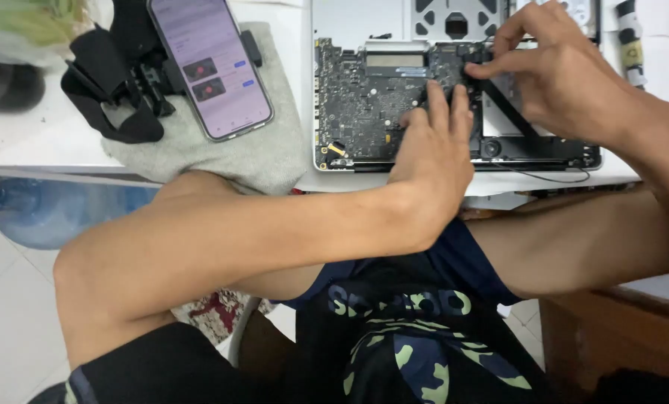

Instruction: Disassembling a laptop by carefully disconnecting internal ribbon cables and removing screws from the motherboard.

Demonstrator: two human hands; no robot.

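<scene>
An opened silver laptop [349, 22] lies upside down on the white table, its dark circuit board [364, 105] exposed. My left hand [431, 150] rests flat on the board's right part, fingers spread and pointing away from me. Just beyond it, my right hand [566, 75] pinches a small dark part at the board's upper right edge with thumb and forefinger. What sits between those fingertips is too small to make out.
A lit smartphone [211, 67] leans on a black strap mount [117, 82] atop a grey cloth [267, 150] at the left. A small tool [630, 41] lies at the far right. A thin wire [551, 178] trails off the laptop's front edge. A blue water jug [43, 209] stands below the table.
</scene>
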